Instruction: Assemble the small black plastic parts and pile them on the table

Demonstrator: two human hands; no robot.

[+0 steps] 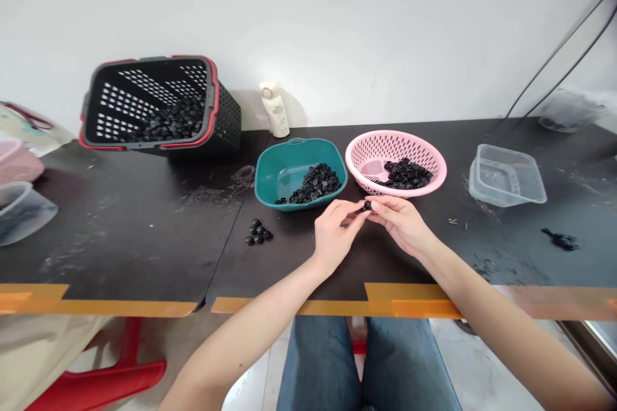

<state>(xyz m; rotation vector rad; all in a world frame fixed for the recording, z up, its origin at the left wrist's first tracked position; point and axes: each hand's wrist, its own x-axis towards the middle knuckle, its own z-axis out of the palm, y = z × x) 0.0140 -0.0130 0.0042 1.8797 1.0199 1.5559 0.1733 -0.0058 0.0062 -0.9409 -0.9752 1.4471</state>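
My left hand [337, 234] and my right hand [399, 225] meet in front of the bowls, their fingertips pinching a small black plastic part [367, 205] between them. Much of that part is hidden by my fingers. Just beyond my left hand sits a teal plastic bowl [294, 173] holding a heap of similar black parts. A pink perforated plastic basin [395, 160] with another black heap stands just beyond my right hand. Left of my hands, a small group of black round parts [257, 231] lies on the dark tabletop [168, 237].
A black-and-red perforated basket [149, 103] lies tilted at the back left, holding black parts. A cream bottle [274, 109] stands against the wall. A transparent plastic container [506, 174] and a black clump [560, 239] are on the right. Orange tape edges the table.
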